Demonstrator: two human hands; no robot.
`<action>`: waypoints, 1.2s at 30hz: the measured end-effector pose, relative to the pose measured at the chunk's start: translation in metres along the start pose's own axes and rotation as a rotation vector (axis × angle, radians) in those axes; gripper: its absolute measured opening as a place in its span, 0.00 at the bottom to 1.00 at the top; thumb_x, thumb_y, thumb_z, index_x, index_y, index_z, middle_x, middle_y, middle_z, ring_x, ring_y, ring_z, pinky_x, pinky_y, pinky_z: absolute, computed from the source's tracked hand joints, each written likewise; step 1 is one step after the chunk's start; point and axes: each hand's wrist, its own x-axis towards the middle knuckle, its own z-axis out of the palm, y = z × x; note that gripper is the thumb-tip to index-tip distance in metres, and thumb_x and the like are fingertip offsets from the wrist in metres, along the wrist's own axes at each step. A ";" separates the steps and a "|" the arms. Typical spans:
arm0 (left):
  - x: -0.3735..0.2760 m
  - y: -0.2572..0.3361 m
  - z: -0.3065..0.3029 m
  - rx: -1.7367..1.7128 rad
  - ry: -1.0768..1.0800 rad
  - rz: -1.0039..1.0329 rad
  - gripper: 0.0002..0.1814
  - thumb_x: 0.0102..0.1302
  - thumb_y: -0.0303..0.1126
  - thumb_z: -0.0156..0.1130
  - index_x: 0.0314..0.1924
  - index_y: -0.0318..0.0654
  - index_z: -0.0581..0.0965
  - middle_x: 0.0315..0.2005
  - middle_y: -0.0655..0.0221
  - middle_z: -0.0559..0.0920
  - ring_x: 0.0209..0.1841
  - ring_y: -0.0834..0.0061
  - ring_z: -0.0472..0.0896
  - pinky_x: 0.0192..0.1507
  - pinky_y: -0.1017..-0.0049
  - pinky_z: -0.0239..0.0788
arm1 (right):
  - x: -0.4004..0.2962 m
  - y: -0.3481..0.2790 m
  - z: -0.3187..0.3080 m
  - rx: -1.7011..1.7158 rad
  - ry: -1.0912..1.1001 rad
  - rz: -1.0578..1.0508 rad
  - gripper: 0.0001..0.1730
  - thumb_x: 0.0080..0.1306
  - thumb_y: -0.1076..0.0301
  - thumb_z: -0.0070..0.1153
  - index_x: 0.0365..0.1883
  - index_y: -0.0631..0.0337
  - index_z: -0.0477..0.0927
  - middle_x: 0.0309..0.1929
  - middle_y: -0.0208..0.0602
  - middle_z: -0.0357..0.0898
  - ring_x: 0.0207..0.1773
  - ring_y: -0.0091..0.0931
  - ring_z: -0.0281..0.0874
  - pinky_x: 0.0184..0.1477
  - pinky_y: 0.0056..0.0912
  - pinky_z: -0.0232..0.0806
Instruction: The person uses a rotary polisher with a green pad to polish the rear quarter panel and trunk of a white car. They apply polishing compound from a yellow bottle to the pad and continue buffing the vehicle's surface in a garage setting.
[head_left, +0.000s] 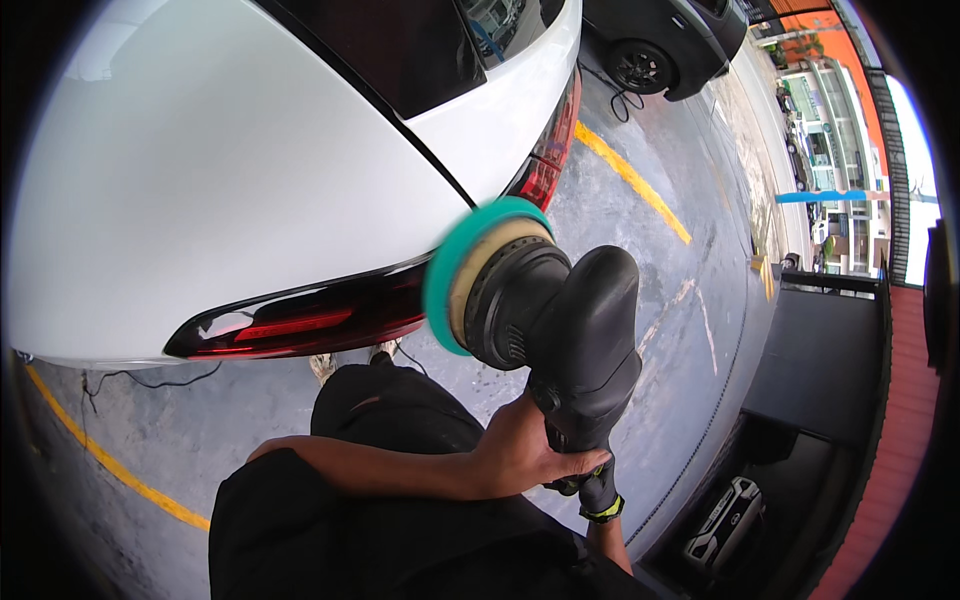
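Observation:
My left hand, bare, wraps around the body of a black polisher. My right hand, in a black glove with a yellow-green cuff, closes around the rear of its handle; much of that hand is hidden. A tan-backed teal foam pad faces the rear of a white car, overlapping the inner end of a red and black tail light. The pad's outer edge looks blurred. Whether it touches the bodywork I cannot tell. Another tail-light section shows above the pad.
A black cord lies on the grey floor under the car. Yellow lines mark the floor. A dark vehicle stands beyond, with a cable loop near its wheel. Another vehicle's front shows at lower right.

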 end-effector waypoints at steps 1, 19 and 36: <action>0.004 -0.001 0.003 0.008 0.013 -0.001 0.31 0.59 0.40 0.81 0.56 0.31 0.77 0.45 0.59 0.86 0.46 0.70 0.86 0.51 0.68 0.77 | 0.003 0.002 -0.004 0.021 -0.007 0.000 0.48 0.60 0.65 0.72 0.75 0.68 0.61 0.65 0.45 0.78 0.63 0.32 0.78 0.63 0.37 0.72; 0.076 -0.007 0.015 -0.005 0.126 0.124 0.45 0.59 0.42 0.80 0.68 0.32 0.64 0.57 0.55 0.75 0.58 0.63 0.77 0.63 0.63 0.68 | 0.065 -0.034 -0.028 0.126 0.008 0.027 0.39 0.55 0.34 0.75 0.46 0.61 0.79 0.30 0.30 0.80 0.28 0.23 0.77 0.30 0.26 0.69; 0.048 -0.007 0.025 0.070 0.056 0.142 0.48 0.59 0.45 0.79 0.69 0.31 0.60 0.57 0.51 0.76 0.58 0.56 0.80 0.63 0.61 0.69 | 0.027 -0.010 -0.023 0.172 -0.067 -0.017 0.37 0.58 0.35 0.74 0.48 0.57 0.77 0.31 0.26 0.78 0.28 0.19 0.74 0.28 0.24 0.67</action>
